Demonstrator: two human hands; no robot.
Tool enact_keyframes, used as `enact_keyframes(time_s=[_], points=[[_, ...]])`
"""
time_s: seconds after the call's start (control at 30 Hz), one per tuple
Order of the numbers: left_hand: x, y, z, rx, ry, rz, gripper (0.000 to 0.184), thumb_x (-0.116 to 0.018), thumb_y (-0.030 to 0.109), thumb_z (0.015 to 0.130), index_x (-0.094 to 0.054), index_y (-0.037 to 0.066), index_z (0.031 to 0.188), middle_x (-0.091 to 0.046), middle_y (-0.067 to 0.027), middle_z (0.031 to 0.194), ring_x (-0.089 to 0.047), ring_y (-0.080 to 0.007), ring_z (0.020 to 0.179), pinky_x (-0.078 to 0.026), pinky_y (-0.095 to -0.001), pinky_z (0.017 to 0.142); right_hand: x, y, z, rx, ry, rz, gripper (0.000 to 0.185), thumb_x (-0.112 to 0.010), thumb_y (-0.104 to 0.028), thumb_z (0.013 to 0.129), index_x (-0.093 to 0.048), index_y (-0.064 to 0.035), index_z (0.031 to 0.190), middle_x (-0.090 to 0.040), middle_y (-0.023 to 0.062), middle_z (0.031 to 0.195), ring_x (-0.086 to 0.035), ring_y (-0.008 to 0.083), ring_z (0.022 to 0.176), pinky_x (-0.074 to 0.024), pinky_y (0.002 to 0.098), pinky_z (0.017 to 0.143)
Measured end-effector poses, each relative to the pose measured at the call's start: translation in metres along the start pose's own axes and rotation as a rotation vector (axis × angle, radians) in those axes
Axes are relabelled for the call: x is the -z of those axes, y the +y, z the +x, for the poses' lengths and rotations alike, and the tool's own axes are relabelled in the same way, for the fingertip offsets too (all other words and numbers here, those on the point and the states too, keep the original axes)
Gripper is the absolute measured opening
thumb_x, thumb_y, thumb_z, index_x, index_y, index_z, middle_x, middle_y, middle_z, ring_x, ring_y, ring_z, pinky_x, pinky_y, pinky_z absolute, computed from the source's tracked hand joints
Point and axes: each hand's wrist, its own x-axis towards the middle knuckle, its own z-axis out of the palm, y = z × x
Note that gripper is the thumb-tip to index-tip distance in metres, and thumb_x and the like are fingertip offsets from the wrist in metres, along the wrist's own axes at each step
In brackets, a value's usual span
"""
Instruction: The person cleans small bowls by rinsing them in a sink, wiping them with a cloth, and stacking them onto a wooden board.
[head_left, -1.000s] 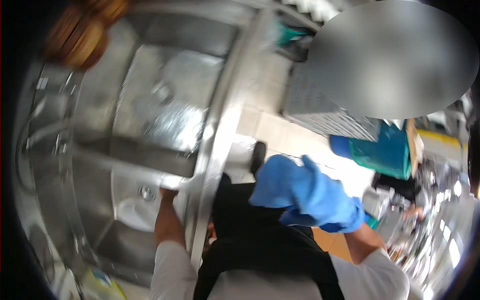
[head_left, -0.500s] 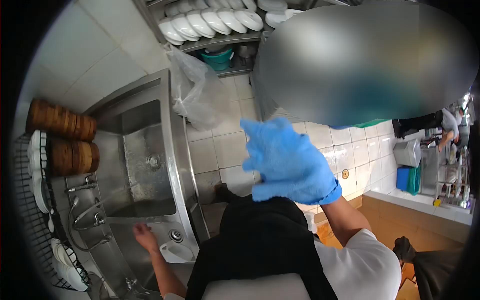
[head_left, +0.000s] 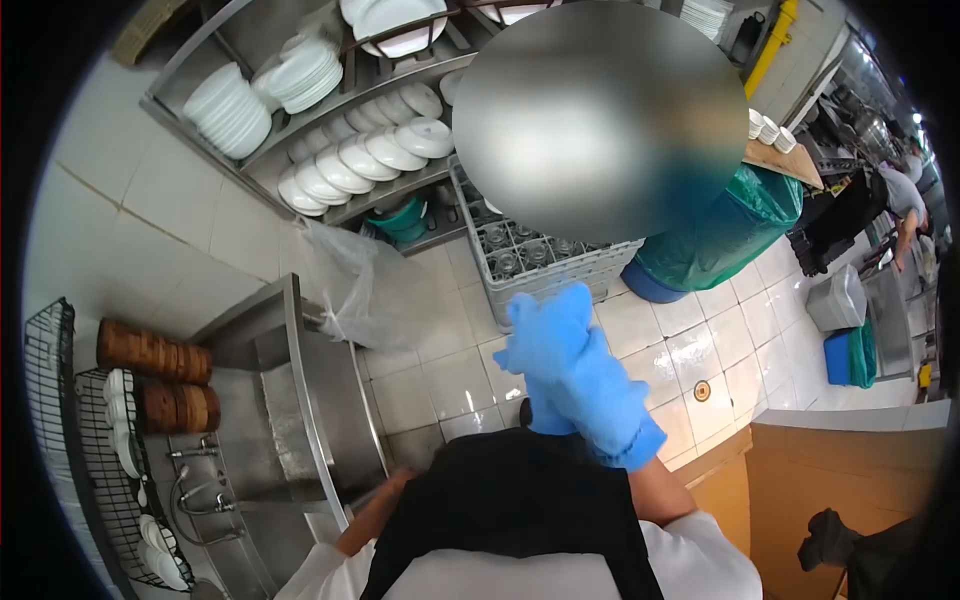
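Note:
My right hand [head_left: 615, 405] wears a blue glove and is raised in front of my black apron [head_left: 500, 500]. Its fingers are bunched around soft blue material. A darker blue flap of it, looking like a second glove [head_left: 545, 412], hangs below; the overlap hides the exact grip. My left hand [head_left: 397, 484] is bare and low beside the apron, by the edge of the metal sink [head_left: 322, 410]. Blur and the apron hide its fingers.
A grey rack [head_left: 545, 290] of glasses stands ahead, a blurred person behind it. Right of it is a blue bin [head_left: 690, 250] with a green liner. Shelves hold stacked white plates [head_left: 230, 110]. Wooden boards [head_left: 155, 345] and a wire rack [head_left: 90, 440] line the sink's left.
My view has swung up, showing more of the shelves, glass rack and bin. My left hand has come from over the sink to beside my apron. The right glove's spread fingers have bunched up.

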Motion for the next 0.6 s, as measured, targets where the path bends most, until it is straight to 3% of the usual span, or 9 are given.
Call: enact_keyframes(time_s=[0.03, 0.2, 0.27, 0.33, 0.4, 0.47, 0.57, 0.6], points=[[-0.015, 0.006, -0.003, 0.104, -0.046, -0.205, 0.033, -0.063, 0.031, 0.087, -0.067, 0.006, 0.107, -0.068, -0.0128, 0.1, -0.063, -0.0293, 0.098, -0.049, -0.0364, 0.09, 0.005, 0.006, -0.002, -0.029, 0.013, -0.011, 0.049, -0.08, -0.021, 0.065, -0.059, -0.0039, 0.106, -0.05, 0.0112, 0.101, -0.057, 0.024, 0.063, -0.0497, 0.0336, 0.059], [0.124, 0.198, 0.074, 0.045, 0.087, -0.664, 0.035, -0.063, 0.035, 0.088, -0.068, 0.007, 0.108, -0.067, -0.011, 0.094, -0.063, -0.0262, 0.091, -0.051, -0.0381, 0.085, 0.028, 0.031, -0.015, -0.129, 0.064, -0.096, 0.044, -0.078, -0.022, 0.066, -0.059, -0.0042, 0.102, -0.049, 0.0099, 0.096, -0.055, 0.024, 0.06, -0.0486, 0.0344, 0.057], [0.158, 0.174, 0.131, 0.735, -0.143, -0.625, 0.038, -0.066, 0.038, 0.087, -0.067, 0.007, 0.108, -0.067, -0.0089, 0.093, -0.063, -0.0207, 0.09, -0.051, -0.0372, 0.077, 0.034, 0.039, -0.014, -0.168, 0.077, -0.119, 0.042, -0.077, -0.022, 0.067, -0.059, -0.0043, 0.101, -0.049, 0.0094, 0.094, -0.054, 0.024, 0.059, -0.0482, 0.0347, 0.057], [0.197, 0.215, 0.163, 0.443, 0.125, -0.698, 0.035, -0.067, 0.037, 0.087, -0.067, 0.005, 0.099, -0.067, -0.0074, 0.083, -0.063, -0.0159, 0.077, -0.05, -0.0326, 0.067, 0.038, 0.048, -0.011, -0.192, 0.09, -0.147, 0.04, -0.076, -0.022, 0.068, -0.059, -0.0045, 0.099, -0.049, 0.0089, 0.092, -0.053, 0.024, 0.058, -0.0477, 0.035, 0.056], [0.216, 0.237, 0.209, 0.047, 0.625, -0.227, 0.031, -0.066, 0.034, 0.088, -0.066, 0.004, 0.093, -0.066, -0.0061, 0.078, -0.062, -0.0144, 0.072, -0.048, -0.0291, 0.062, 0.039, 0.057, -0.003, -0.207, 0.097, -0.171, 0.038, -0.076, -0.022, 0.068, -0.059, -0.0046, 0.098, -0.048, 0.0084, 0.09, -0.052, 0.024, 0.057, -0.0473, 0.0353, 0.056], [0.259, 0.288, 0.24, 0.008, 0.619, -0.483, 0.026, -0.065, 0.029, 0.089, -0.066, 0.004, 0.093, -0.067, -0.0078, 0.08, -0.062, -0.0151, 0.075, -0.048, -0.0301, 0.065, 0.04, 0.067, 0.008, -0.205, 0.101, -0.199, 0.036, -0.075, -0.022, 0.069, -0.059, -0.0047, 0.096, -0.048, 0.0079, 0.088, -0.051, 0.024, 0.056, -0.0468, 0.0356, 0.055], [0.312, 0.361, 0.275, 0.155, 0.457, -0.278, 0.019, -0.065, 0.022, 0.089, -0.067, 0.004, 0.097, -0.068, -0.0102, 0.085, -0.064, -0.0207, 0.078, -0.05, -0.0329, 0.068, 0.042, 0.084, 0.03, -0.21, 0.098, -0.243, 0.033, -0.074, -0.023, 0.07, -0.059, -0.0049, 0.094, -0.047, 0.0071, 0.085, -0.05, 0.024, 0.054, -0.0462, 0.0361, 0.055], [0.319, 0.37, 0.293, -0.087, 0.642, -0.164, 0.018, -0.064, 0.02, 0.089, -0.067, 0.004, 0.096, -0.067, -0.0116, 0.085, -0.064, -0.0246, 0.078, -0.05, -0.0352, 0.069, 0.043, 0.09, 0.039, -0.204, 0.095, -0.259, 0.032, -0.073, -0.023, 0.07, -0.059, -0.0049, 0.094, -0.047, 0.0069, 0.084, -0.049, 0.024, 0.053, -0.046, 0.0363, 0.054]])
